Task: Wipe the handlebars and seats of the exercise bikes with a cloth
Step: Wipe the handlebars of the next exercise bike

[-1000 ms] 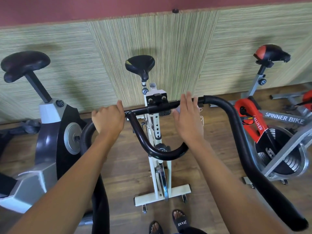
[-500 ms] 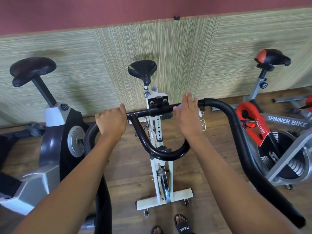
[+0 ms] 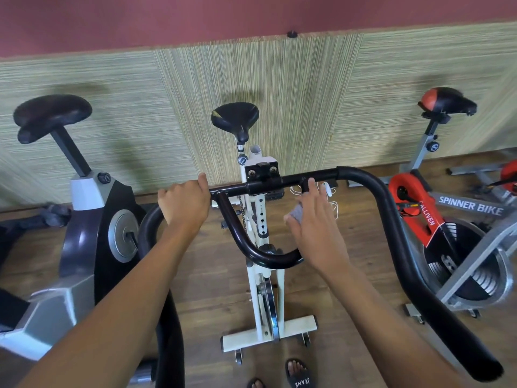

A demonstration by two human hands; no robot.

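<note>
Left hand [image 3: 184, 204] is gripping the black handlebar [image 3: 391, 219], fingers wrapped round its straight top section just left of the centre clamp [image 3: 261, 175]. Right hand [image 3: 314, 228] is pinching a small grey cloth [image 3: 297, 212] between thumb and fingers against the right side of the handlebar's inner loop, index fingertip touching the top section. The white bike's seat [image 3: 235, 119] is sitting beyond the bars, untouched.

Left hand [image 3: 184, 204] fisted; right hand [image 3: 317, 233] pinching, index finger extended.

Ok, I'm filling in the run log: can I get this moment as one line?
bike: white bike | left hand: grips handlebar | right hand: holds grey cloth at handlebar | seat: no hand on it
</note>
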